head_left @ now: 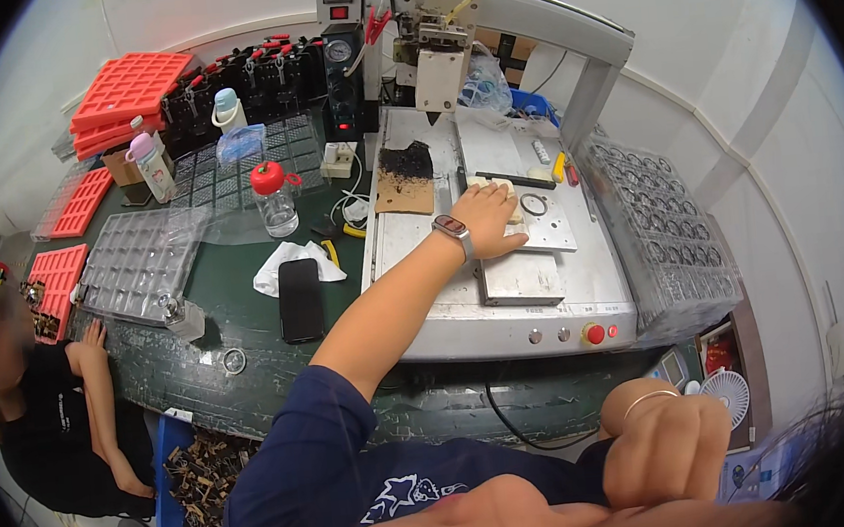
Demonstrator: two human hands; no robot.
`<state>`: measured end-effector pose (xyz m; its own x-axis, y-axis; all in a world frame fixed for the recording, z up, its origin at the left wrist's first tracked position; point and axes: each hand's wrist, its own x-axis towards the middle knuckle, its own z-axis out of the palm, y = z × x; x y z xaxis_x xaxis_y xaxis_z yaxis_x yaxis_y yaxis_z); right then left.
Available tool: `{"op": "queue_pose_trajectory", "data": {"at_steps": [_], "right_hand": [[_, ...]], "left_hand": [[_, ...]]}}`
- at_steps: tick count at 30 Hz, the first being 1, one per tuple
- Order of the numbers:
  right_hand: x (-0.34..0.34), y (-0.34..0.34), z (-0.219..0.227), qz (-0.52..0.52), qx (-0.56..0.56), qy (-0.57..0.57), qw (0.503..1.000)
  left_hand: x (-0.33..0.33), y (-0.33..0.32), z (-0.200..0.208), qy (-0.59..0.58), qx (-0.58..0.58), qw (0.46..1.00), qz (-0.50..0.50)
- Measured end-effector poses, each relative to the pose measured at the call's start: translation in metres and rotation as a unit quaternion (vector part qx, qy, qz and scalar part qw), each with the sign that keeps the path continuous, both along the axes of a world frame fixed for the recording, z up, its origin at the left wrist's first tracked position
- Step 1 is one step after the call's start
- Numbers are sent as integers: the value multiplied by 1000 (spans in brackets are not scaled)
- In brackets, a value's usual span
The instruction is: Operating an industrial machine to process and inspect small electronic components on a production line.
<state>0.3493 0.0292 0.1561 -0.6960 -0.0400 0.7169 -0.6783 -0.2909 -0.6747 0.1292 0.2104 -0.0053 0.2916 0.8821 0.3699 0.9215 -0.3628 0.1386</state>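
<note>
My left hand (490, 219), wearing a wristwatch (452, 227), reaches over the white bench machine and presses a cream-coloured cloth (515, 213) against a metal plate (558, 235). Its fingers cover much of the cloth. Just right of the fingers a metal ring (534, 204) lies on the plate. A dark bar (520, 177) runs behind it, and a metal block (521, 281) sits in front. At lower right my right hand (671, 442) is raised close to the camera, fingers curled into a fist; whatever it may hold is hidden. A bracelet (649, 399) circles that wrist.
Left of the machine lie a black phone (300, 301), a red-capped bottle (275, 198) and clear trays (146, 263). Stacked ring trays (663, 212) stand right. A machine arm (441, 81) overhangs the bed. Another person (45, 427) sits left, near a blue bin (171, 516).
</note>
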Motion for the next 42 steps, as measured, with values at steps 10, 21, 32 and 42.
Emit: {"op": "queue_pose_trajectory", "data": {"at_steps": [10,21,32,42], "right_hand": [[5,27,-190,-692,555,-256,384],[19,48,-305,-774,538,-184,279],[2,58,-302,-827,476,-157,254],[1,62,-315,-835,466,-152,251]], "left_hand": [[-3,-17,13,-13,-85,993,85],[-41,-10,20,-272,69,942,185],[-80,-2,-13,-119,-53,898,420],[-81,-3,-7,-228,34,898,375]]}}
